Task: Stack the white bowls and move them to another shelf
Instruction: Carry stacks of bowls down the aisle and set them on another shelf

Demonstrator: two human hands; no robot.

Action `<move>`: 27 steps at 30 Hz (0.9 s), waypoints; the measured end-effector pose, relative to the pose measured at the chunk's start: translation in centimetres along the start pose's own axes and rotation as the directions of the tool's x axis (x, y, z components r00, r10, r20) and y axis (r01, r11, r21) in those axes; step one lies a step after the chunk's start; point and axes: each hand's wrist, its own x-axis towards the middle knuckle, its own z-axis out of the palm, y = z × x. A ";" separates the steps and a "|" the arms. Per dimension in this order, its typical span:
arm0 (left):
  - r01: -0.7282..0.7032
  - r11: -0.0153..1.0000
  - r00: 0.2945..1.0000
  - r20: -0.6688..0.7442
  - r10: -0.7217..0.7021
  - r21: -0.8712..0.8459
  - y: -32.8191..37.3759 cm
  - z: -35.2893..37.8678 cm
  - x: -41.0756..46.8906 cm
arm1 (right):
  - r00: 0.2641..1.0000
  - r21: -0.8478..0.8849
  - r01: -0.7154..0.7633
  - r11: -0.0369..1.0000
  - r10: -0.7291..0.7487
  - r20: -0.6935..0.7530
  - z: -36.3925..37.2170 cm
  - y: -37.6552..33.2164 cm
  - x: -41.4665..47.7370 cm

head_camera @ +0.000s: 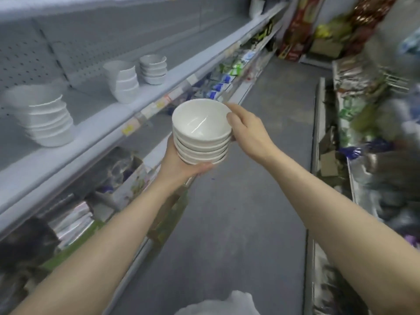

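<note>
The stack of white bowls point(201, 133) sits in mid-air over the aisle floor point(261, 201), nested rim inside rim, about five deep, though the lower rims run together and the count may be off by one. The left hand point(181, 164) cups it from beneath, palm under the bottom bowl and fingers curled up around its base and near side. The right hand point(245, 128) steadies it from the far side, thumb lying on the top rim and the fingers wrapped around the back of the stack, out of sight. Both hands are grasping the bowls; neither is slack.

Beyond the left fingers, the grey shelf point(95, 128) carries three more stacks of white bowls: a near stack point(45, 119), a middle stack point(123, 81) and a far stack point(153, 69), all standing apart from each other. Past the right fingers, across the aisle, is a blurred rack of packaged goods point(363, 110).

So the stacking of this batch looks done, and the carry is under way. Setting it down is not yet done, and which shelf it is meant for cannot be told from here.
</note>
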 end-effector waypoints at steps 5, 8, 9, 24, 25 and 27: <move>0.025 0.996 0.997 0.070 -0.019 -0.085 -1.2 8.3 7.5 | 0.993 -0.024 -0.070 0.997 0.067 -0.092 -7.4 6.2 4.4; 0.030 0.994 0.992 0.121 -0.018 -0.102 -2.0 12.4 11.6 | 0.987 0.007 -0.096 0.995 0.097 -0.129 -10.8 9.7 7.2; 0.038 0.993 0.990 0.137 -0.023 -0.109 -2.7 13.6 13.2 | 0.985 0.016 -0.101 0.995 0.102 -0.141 -11.8 10.9 8.1; 0.068 0.990 0.946 0.322 -0.024 -0.127 -11.0 28.3 40.7 | 0.939 0.075 -0.181 0.981 0.195 -0.283 -23.9 25.8 29.2; 0.056 0.990 0.944 0.330 -0.010 -0.130 -11.2 29.3 42.5 | 0.935 0.078 -0.186 0.979 0.201 -0.292 -24.8 26.6 30.6; 0.039 0.992 0.942 0.335 0.005 -0.123 -11.6 31.4 45.7 | 0.927 0.083 -0.192 0.978 0.208 -0.312 -26.5 28.3 33.2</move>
